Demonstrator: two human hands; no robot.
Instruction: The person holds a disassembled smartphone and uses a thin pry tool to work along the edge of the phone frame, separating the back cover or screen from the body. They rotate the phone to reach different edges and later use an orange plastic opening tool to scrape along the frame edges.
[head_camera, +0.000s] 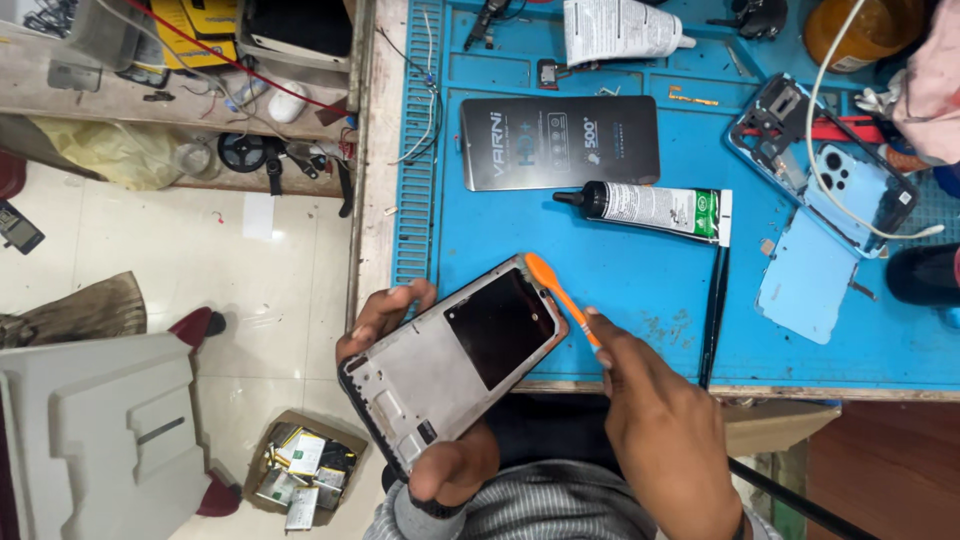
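Partly hidden behind the right hand (665, 430), the orange plastic pry tool (558, 292) showed only its flat tip and part of its shaft; the fingers pinched it closed, the tip resting on the upper corner of the grey metal phone frame with a dark rectangular panel (455, 360). That frame sat tilted in the left hand (420, 400), which gripped it from beneath, so only the fingertips at its left edge and the thumb at its lower end showed. It hung over the near edge of the blue rubber work mat (620, 270).

Counted on the mat: one black flat box (560, 142), one black-capped glue tube (655, 208), one white tube cut off by the top edge (620, 30), one light-blue phone back shell (825, 165), one loose light-blue plate (805, 285). Small parts farther back were too small to tell.
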